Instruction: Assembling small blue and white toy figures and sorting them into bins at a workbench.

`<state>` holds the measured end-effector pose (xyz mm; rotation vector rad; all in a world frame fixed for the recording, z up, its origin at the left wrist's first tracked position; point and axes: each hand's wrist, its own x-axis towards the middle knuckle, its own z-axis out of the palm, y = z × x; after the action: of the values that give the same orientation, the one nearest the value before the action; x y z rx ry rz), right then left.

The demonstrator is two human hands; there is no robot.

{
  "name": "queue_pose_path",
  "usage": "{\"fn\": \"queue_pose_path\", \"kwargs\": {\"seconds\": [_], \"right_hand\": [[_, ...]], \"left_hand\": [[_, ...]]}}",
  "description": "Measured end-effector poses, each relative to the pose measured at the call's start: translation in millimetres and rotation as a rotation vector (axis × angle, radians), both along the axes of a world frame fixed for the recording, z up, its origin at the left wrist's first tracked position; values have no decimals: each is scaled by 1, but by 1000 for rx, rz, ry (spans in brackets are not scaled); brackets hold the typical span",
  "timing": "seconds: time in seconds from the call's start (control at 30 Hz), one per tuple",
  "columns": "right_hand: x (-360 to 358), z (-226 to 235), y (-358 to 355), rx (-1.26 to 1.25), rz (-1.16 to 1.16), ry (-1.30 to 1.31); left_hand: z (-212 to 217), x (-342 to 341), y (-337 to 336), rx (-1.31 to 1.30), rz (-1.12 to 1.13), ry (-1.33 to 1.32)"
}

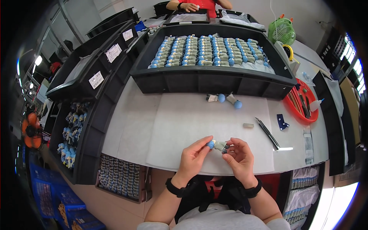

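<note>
"Two hands, one small figurine (219,145), held low over the near part of the desk (180,122). Can you see how it's held?"

"Well enough. The left-hand grip (193,157) is nearly closed, thumb and forefinger at the blue head. The right-hand grip (240,159) has its thumb and fingers drawn in around the dark feet."

"So it lies sideways between them, head to the person's left."

"Yes, above the white sheet (172,134), with the pale grey-green body showing in the gap between the hands."

"What's around it?"

"Farther up the sheet, a pair of loose figurines (212,98) lie near each other, just before the big black tray (214,83). That tray carries row upon row of blue-headed ones."

"And off to the right?"

"A little grey block (248,125), then dark pens (268,134) lying slantwise, and a dark blue piece (282,122) whose use I can't make out. Past those, a red basin (303,120) with sticks and tools in it."

"Someone's across from us, too."

"A co-worker in a red top (205,4), one hand over a smaller tray (188,18)."
</note>
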<state>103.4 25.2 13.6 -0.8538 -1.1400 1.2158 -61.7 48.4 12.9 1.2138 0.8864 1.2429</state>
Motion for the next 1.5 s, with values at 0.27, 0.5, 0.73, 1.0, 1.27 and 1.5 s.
{"fn": "queue_pose_path", "kwargs": {"seconds": [0.27,0.5,0.73,1.0,1.27,1.5], "right_hand": [[1,-1,-1,-10,-23,63],[1,-3,1,20,-18,13],[1,0,-1,31,5,-59],[3,9,-1,17,45,-60],[4,7,0,8,79,-49],[3,9,-3,-22,28,-51]], "left_hand": [[0,2,1,-4,-49,145],[-5,6,0,-40,-108,35],[2,4,-2,-39,-57,71],[4,6,-5,269,58,166],[1,6,-5,379,81,257],[1,10,-6,388,106,340]]}}
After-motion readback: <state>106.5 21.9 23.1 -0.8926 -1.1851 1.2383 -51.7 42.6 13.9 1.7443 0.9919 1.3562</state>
